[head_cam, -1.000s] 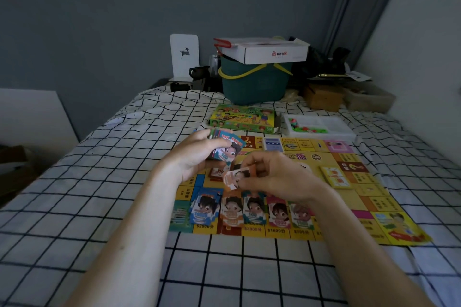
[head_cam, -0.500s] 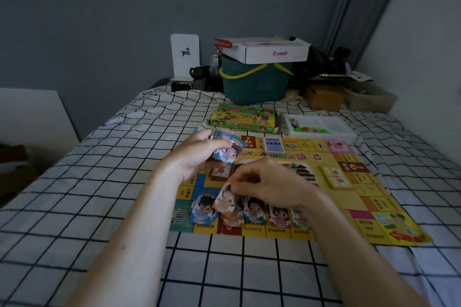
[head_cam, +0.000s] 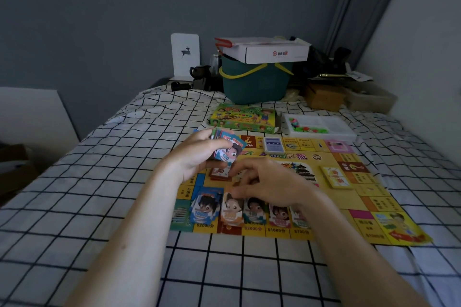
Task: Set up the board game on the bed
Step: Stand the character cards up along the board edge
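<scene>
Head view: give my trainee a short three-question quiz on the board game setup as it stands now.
1. True or false: the left hand holds a stack of play money.
2. Which pile is the right hand over? A) the blue pile B) the orange pile C) the yellow card deck
3. Fill in: the white tray of coloured pieces sits beside the green game ____.

Key: 1 true; 2 B; 3 box.
</scene>
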